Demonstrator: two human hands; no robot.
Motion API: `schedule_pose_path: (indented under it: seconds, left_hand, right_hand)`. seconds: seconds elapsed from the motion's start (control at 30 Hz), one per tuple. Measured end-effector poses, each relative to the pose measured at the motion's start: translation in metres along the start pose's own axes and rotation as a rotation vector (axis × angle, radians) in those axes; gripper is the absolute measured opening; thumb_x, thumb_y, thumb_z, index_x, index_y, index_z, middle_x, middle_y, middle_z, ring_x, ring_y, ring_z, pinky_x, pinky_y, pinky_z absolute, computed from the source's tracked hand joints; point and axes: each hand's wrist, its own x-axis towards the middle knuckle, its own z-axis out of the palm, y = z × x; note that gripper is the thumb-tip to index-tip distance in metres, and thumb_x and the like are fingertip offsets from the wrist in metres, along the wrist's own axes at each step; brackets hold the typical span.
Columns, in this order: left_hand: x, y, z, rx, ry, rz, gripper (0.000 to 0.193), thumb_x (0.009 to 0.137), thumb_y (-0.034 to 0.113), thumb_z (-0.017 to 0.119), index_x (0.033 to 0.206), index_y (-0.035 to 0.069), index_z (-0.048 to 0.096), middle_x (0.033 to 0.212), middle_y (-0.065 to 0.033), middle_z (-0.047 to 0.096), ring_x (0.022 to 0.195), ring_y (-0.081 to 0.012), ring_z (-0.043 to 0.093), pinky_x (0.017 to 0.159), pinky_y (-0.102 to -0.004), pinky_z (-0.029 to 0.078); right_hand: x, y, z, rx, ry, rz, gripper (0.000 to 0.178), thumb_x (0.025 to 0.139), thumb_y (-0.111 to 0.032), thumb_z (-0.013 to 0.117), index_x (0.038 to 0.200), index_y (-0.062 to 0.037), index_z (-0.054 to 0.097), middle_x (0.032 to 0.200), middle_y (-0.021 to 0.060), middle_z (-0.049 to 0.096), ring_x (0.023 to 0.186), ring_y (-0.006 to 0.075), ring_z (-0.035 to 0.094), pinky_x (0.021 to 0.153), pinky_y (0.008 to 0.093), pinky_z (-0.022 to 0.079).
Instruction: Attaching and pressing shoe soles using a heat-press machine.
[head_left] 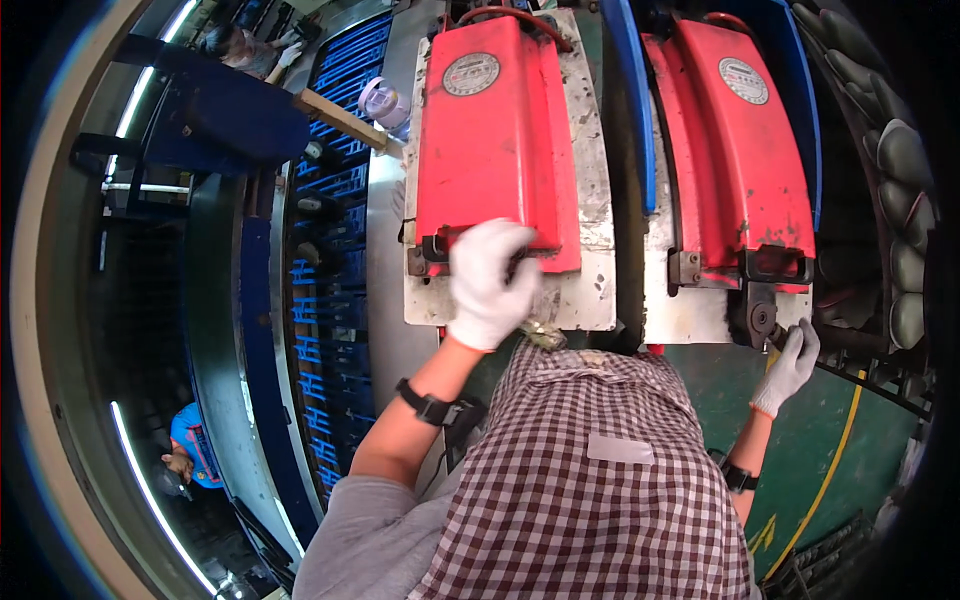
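My left hand [490, 285], in a white glove and slightly blurred, is curled over the black handle [436, 248] at the near end of a red metal cover [480, 150]. The hand hides most of that handle. This cover lies on a worn pale plate [590, 290]. At the right, a similar red cover [745, 170] has its own black handle [785, 266], with a dark lever pivot [761, 318] below it. My gloved right hand [788, 372] is at the short dark lever beside this pivot, fingers pointing up around it; their far sides are hidden.
A blue panel [632, 100] stands between the two covers. On the left runs a rack of blue bars [315, 380], with a clear plastic jar [385, 103] near its far end. Grey rounded pieces [905, 210] line the right side. Two other people are at the left.
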Motion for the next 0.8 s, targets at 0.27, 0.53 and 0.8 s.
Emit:
schedule_pose_path:
  seconds: [0.27, 0.53, 0.8]
  left_hand:
    - [-0.038, -0.066, -0.056, 0.34, -0.049, -0.045, 0.042, 0.066, 0.019, 0.09, 0.101, 0.011, 0.068, 0.103, -0.0076, 0.068, 0.111, -0.04, 0.061, 0.1, -0.0521, 0.046]
    - [-0.052, -0.089, -0.034, 0.22, -0.027, -0.05, 0.035, 0.063, 0.016, 0.092, 0.09, 0.01, 0.07, 0.093, -0.0073, 0.066, 0.121, -0.0394, 0.058, 0.107, -0.0504, 0.045]
    - [-0.06, -0.09, -0.025, 0.114, 0.067, -0.143, 0.038, 0.059, 0.008, 0.091, 0.091, 0.009, 0.07, 0.091, -0.0062, 0.066, 0.122, -0.0375, 0.059, 0.113, -0.0509, 0.042]
  right_hand:
    - [0.003, -0.019, 0.037, -0.587, -0.077, -0.503, 0.023, 0.096, -0.01, 0.067, 0.116, -0.0027, 0.075, 0.112, 0.0128, 0.076, 0.106, 0.0312, 0.07, 0.092, 0.0409, 0.054]
    - [0.009, -0.003, 0.031, -0.613, -0.088, -0.442, 0.024, 0.097, -0.009, 0.064, 0.118, -0.0015, 0.074, 0.116, 0.0135, 0.076, 0.107, 0.0297, 0.072, 0.093, 0.04, 0.055]
    - [0.012, -0.003, 0.036, -0.651, -0.078, -0.408, 0.025, 0.098, -0.009, 0.063, 0.119, -0.0005, 0.074, 0.117, 0.0147, 0.075, 0.108, 0.0305, 0.072, 0.094, 0.0406, 0.054]
